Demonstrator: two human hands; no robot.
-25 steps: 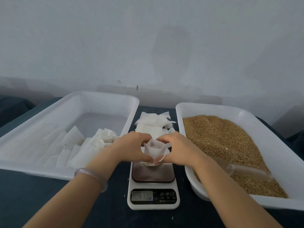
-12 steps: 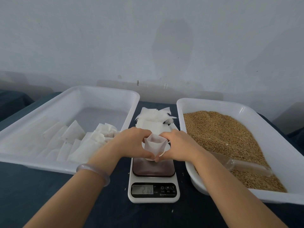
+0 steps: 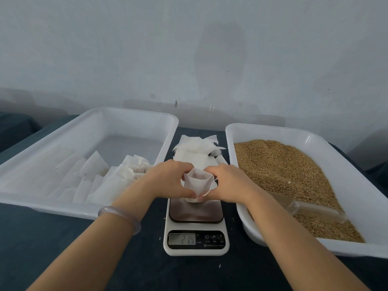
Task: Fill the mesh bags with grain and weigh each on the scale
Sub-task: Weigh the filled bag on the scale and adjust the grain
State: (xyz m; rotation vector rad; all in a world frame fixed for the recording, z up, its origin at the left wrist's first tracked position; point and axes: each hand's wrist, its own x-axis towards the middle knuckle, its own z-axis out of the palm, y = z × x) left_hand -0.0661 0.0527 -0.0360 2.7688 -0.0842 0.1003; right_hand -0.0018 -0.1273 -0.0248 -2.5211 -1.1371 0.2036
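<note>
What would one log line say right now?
left hand: grips mesh bag | right hand: grips mesh bag | mesh bag: open-mouthed, on scale | scoop: in grain tray

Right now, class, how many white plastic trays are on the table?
2. The left tray holds white bags; the right tray holds grain and a scoop; the scale stands between them. None seems hidden.

Small packing workroom: bare wall (image 3: 189,49), grain tray (image 3: 344,185), scale (image 3: 196,242).
</note>
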